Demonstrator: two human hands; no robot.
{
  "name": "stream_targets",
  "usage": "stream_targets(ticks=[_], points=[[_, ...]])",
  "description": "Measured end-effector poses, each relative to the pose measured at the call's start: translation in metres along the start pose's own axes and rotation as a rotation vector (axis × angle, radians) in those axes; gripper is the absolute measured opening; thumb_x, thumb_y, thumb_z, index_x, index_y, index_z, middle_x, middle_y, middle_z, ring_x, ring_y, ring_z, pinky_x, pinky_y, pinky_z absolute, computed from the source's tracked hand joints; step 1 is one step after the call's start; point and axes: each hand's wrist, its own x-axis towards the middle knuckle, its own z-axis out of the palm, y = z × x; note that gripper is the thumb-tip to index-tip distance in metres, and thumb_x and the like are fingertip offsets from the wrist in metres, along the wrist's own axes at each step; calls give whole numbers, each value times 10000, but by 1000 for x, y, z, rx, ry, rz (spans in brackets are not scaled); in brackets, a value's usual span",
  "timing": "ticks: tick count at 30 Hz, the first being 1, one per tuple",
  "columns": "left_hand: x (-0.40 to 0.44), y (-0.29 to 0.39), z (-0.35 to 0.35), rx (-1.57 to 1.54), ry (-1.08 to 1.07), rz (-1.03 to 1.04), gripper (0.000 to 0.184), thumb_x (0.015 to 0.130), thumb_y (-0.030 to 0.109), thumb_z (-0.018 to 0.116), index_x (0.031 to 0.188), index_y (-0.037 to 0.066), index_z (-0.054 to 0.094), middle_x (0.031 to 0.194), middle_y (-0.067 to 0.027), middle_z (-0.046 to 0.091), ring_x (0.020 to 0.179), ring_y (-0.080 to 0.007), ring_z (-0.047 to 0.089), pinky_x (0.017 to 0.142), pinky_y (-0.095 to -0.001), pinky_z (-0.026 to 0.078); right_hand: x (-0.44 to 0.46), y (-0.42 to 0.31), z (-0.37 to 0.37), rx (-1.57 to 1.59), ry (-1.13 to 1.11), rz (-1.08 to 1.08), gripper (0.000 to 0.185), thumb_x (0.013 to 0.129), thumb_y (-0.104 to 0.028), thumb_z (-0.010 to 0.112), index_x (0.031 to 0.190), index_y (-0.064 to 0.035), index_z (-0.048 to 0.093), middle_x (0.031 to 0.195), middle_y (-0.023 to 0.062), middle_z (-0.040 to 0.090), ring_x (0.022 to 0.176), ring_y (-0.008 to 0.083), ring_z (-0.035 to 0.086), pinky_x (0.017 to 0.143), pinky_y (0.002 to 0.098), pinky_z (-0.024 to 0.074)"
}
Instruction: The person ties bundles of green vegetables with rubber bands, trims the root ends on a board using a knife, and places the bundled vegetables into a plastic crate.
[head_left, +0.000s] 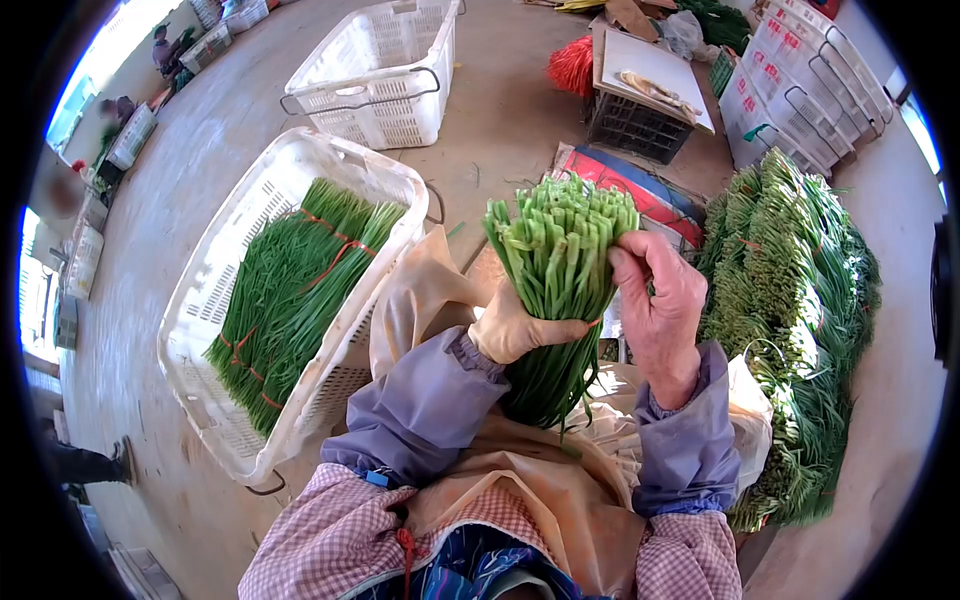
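Observation:
A thick bundle of green stalks [565,250] stands upright in front of my chest, pale cut ends on top and dark leaves hanging below. My left hand [520,325], in a pale glove with the fingertips bare, is wrapped round its middle. My bare right hand [660,300] is closed at the bundle's upper right edge, thumb and index finger pinched by a stalk end; what lies between them is too small to make out. To the left, a white basket [180,340] holds green bundles [300,290] tied with red bands.
A large pile of green bundles [790,330] lies at the right. An empty white crate [370,100] stands ahead. A black crate [635,128] with a board, red strings [571,68] and stacked white crates [790,90] are beyond. Other people sit at the far left; a leg shows lower left.

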Motion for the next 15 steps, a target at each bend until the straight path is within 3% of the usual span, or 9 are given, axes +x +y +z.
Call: stream_targets(ticks=[3, 5, 6, 9, 10, 11, 13, 15], points=[[0, 6, 3, 16, 35, -7, 645, 708, 93, 855, 1277, 17, 562, 1196, -64, 648, 1099, -175, 607, 948, -331, 491, 2, 9, -15, 211, -101, 147, 79, 901, -51, 671, 960, -32, 622, 737, 51, 624, 548, 153, 562, 512, 279, 449], [0, 6, 8, -37, 64, 21, 682, 699, 55, 849, 1303, 10, 536, 1222, -73, 637, 1112, -177, 606, 958, -333, 490, 3, 20, -40, 1303, -25, 353, 122, 947, -60, 599, 1064, -71, 629, 726, 17, 619, 527, 122, 525, 489, 258, 431], [-1, 0, 9, -45, 90, 31, 763, 680, 12, 843, 1345, 2, 467, 1262, -90, 613, 1126, -182, 603, 972, -337, 490, 6, 24, -56, 1534, -8, 277, 193, 972, -85, 555, 1156, -94, 613, 752, 19, 633, 543, 120, 518, 502, 257, 442], [1, -9, 10, -15, 145, 9, 806, 673, 0, 841, 1359, 3, 419, 1271, -100, 603, 1141, -184, 597, 986, -341, 488, -8, 43, -56, 878, -78, 304, 253, 941, -11, 565, 1186, -64, 597, 814, 53, 658, 605, 126, 572, 548, 255, 469], [3, -9, 10, -52, 133, 34, 827, 672, -1, 843, 1362, 5, 388, 1277, -102, 595, 1157, -189, 587, 999, -344, 484, -19, 46, -34, 389, -36, 399, 258, 901, 52, 594, 1149, -17, 608, 832, 73, 670, 680, 133, 618, 621, 252, 500], [3, -7, 10, -58, 149, 16, 836, 674, 3, 846, 1366, 9, 378, 1279, -102, 593, 1159, -191, 586, 1001, -345, 484, -22, 48, -29, -150, -48, 4, 253, 855, 98, 622, 1096, 21, 633, 797, 104, 672, 687, 145, 641, 623, 264, 518], [2, -6, 12, -71, 189, -28, 855, 678, 12, 852, 1375, 15, 357, 1284, -101, 588, 1163, -194, 583, 1007, -347, 484, -37, 1, -23, 340, 58, 379, 226, 832, 73, 664, 1050, 12, 667, 773, 116, 670, 637, 155, 635, 572, 270, 509], [1, -12, 14, -140, 185, -19, 894, 698, 43, 863, 1398, 35, 305, 1300, -102, 568, 1166, -202, 579, 1005, -348, 488, -22, -17, -11, 81, 22, -164, 289, 815, 67, 684, 1094, -7, 673, 775, 119, 669, 583, 163, 619, 501, 264, 470]])
